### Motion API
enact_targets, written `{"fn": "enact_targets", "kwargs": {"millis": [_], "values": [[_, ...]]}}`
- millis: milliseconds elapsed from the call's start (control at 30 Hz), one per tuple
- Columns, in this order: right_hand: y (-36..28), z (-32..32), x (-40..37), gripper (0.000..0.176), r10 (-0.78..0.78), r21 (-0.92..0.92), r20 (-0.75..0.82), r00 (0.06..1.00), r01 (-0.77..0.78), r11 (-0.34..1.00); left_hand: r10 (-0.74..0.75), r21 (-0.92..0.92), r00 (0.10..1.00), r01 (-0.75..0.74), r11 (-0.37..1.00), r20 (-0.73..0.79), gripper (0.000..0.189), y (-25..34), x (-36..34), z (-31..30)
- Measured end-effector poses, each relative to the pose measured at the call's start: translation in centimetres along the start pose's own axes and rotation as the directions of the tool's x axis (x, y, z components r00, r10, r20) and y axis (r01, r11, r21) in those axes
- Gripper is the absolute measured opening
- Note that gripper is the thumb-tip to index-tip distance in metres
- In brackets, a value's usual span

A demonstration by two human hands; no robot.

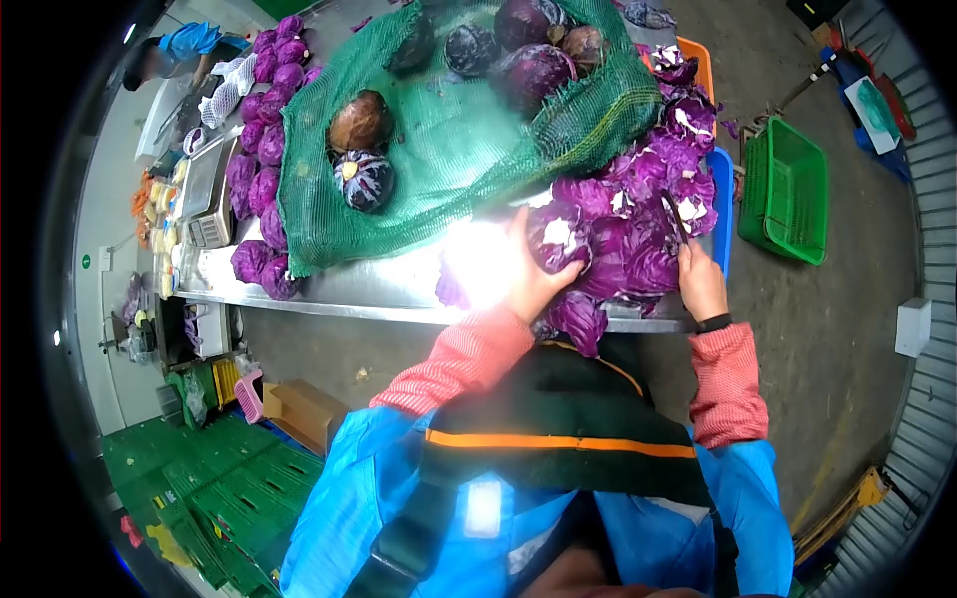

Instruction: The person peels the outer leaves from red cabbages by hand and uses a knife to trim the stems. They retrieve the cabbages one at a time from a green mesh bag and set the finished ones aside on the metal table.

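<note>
My left hand is wrapped round a purple cabbage, whose pale cut stem end faces up. Glare off the metal table washes out part of that hand. In my right hand is a knife, its dark blade pointing away over a heap of loose purple cabbage leaves. The blade is apart from the held cabbage. Beyond my hands a green mesh sack lies spread on the table, with several darker untrimmed cabbages on it.
Trimmed purple cabbages line the left side of the metal table, beside a scale. A blue crate and an orange crate stand at the right edge. Green baskets sit on the floor. Another person is at far left.
</note>
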State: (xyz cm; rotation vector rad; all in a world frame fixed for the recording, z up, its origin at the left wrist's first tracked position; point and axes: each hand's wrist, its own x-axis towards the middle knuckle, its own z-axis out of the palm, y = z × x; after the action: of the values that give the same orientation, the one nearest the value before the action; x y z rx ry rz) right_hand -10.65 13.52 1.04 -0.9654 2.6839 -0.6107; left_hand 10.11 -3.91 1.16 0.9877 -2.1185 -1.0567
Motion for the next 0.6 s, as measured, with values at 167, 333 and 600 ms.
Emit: {"fn": "enact_targets", "kwargs": {"millis": [167,333,600], "values": [[-8.0,-0.1,-0.2,0.046,-0.092,0.332,0.19,0.977,0.024,0.943,-0.017,0.083,0.997,0.011,0.996,0.078,0.108,-1.0,0.5,-0.9],[-9.7,1.9,1.0,0.056,-0.399,0.366,0.147,0.905,0.325,0.872,0.098,0.138,0.979,-0.123,0.983,0.176,0.111,-2.6,1.6,-2.6],[-10.7,1.5,1.7,0.028,-0.579,0.099,0.092,0.81,0.571,0.815,0.094,0.27,0.984,-0.132,0.954,0.148,0.104,-2.0,2.0,-2.9]]}}
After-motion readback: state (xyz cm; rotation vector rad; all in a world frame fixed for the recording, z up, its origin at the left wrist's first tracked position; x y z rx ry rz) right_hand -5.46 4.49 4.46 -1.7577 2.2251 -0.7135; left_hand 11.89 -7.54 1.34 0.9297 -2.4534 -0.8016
